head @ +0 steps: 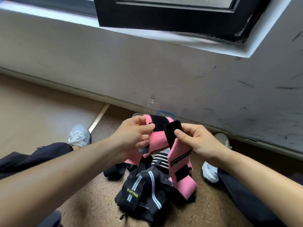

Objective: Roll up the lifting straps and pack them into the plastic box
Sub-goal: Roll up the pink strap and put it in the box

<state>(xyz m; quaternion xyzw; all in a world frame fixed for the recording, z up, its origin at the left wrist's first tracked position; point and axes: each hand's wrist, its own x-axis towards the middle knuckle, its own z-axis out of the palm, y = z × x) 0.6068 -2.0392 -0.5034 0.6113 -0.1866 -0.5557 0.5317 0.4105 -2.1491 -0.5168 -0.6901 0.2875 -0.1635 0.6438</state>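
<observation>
Forearms reach in from both lower corners and meet above the floor (91, 194). Up front, the left hand (134, 135) pinches the pink strap (159, 140) between thumb and curled fingers, right at the edge of its black fuzzy patch. The right hand (195, 138) pinches the black tab (173, 130) at the strap's end, thumb flat on top, fingers tucked under. So both hands are closed on the one strap, held up in the air, with its long part hanging down onto the pile.

It looks like soft woven elastic: light, floppy, with no shape of its own, so it should roll tight only if kept under tension. The best hold is probably that tab end, which looks stiffer and grippier, a natural core or closing flap for the roll.

Below, the black straps (144, 190) lie tangled on the floor between the person's shoes (79, 135), and none can be seen rolled. Behind the hands, against the wall (147, 71), something clear with a blue clip peeks out. It is likely the box (166, 112), mostly hidden, its contents not visible.
</observation>
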